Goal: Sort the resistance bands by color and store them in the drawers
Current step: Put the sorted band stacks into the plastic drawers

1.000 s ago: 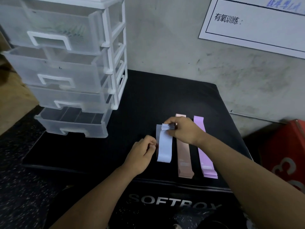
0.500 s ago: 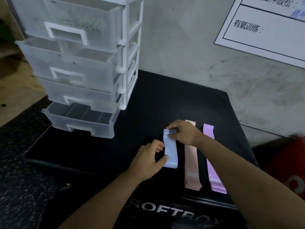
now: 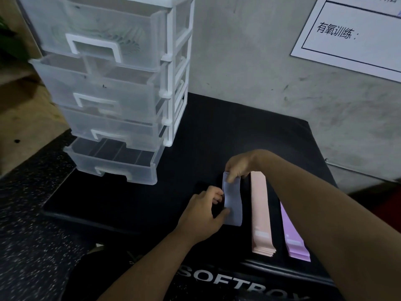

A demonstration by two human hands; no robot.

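Pale blue flat band stack [image 3: 233, 205] lies with its long axis near-to-far. Right hand [image 3: 237, 168] pinches its far end; left hand [image 3: 204, 211] touches its left edge, grip unconfirmed. Open clear plastic bottom drawer [image 3: 121, 168] lies leftward.

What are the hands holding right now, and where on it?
The blue band: the right hand pinches its far end, the left hand grips its left edge.

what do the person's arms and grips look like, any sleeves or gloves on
The left grip and right grip are bare: no gloves or rings visible. The left forearm and right forearm are bare to the frame edge, with no sleeve, watch or wristband in view.
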